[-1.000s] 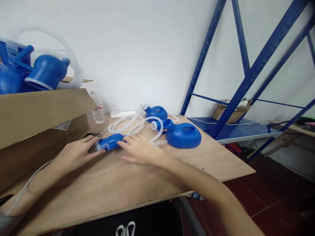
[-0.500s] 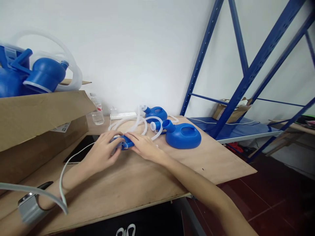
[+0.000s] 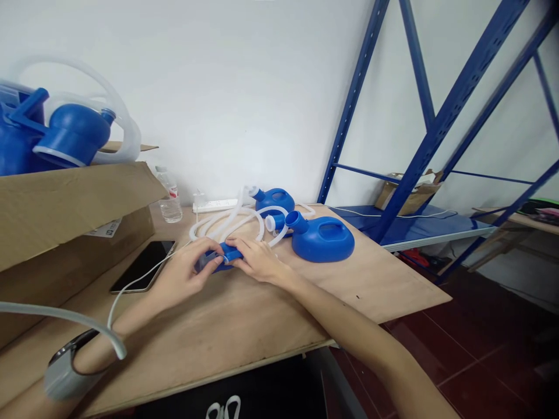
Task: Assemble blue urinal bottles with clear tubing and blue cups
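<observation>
Piece point(image 3: 232, 253) held between both hands point(image 3: 188, 272) point(image 3: 261, 262)

With our left hand point(image 3: 190, 270) and right hand point(image 3: 259, 262) we grip a small blue part point(image 3: 231, 254) low over the wooden table point(image 3: 271, 320). Just behind it we see coiled pale tubing point(image 3: 262, 227); to its right sits a blue jug point(image 3: 325, 244), its open neck slanting left, with a second jug point(image 3: 279, 203) nearer the wall point(image 3: 240, 105). Beside our left forearm lies a dark phone point(image 3: 142, 267), next to a cardboard box point(image 3: 74, 203) topped by blue containers point(image 3: 76, 137)
</observation>
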A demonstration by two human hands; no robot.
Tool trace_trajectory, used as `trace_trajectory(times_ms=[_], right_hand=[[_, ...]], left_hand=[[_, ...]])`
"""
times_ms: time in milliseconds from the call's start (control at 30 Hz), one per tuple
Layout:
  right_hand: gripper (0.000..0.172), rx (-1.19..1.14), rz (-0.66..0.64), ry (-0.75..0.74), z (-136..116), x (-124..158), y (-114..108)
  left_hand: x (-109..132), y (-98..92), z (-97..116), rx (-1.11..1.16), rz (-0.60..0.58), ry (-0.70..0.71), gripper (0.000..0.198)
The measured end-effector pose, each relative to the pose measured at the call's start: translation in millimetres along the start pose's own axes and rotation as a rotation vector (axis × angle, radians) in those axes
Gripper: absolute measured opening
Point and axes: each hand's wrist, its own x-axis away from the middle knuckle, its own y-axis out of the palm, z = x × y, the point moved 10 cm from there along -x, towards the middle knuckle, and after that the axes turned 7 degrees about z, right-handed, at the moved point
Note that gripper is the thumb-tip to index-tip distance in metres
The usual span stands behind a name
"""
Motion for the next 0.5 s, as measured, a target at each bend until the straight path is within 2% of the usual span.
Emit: trace_trajectory(times_ms=[167, 233, 333, 400, 500], right_hand=[[0.038, -0.048, 0.062, -0.054, -1.7, 3.7, 3.9], [0.037, -0.091, 0.104, -0.062, 1.4, 4.8, 1.8], [0.032, -0.182, 0.151, -0.086, 5.2, 5.3, -4.7], [0.032, -0.215, 0.153, -0.128, 3.4, 4.9, -8.4], [0.035, -0.180, 0.125, -0.154, 1.9, 3.4, -9.4]], left_hand=[[6.9, -9.8, 22.3, -0.001, 0.190, 0.170, 0.012], [11.8, -9.8, 31.2, 0.034, 0.205, 0.252, 0.012], [18.9, -6.3, 40.8, 0.082, 0.168, 0.358, 0.015], [20.9, -6.9, 39.9, 0.107, 0.169, 0.370, 0.014], [18.5, -13.1, 26.0, 0.172, 0.215, 0.286, 0.010]])
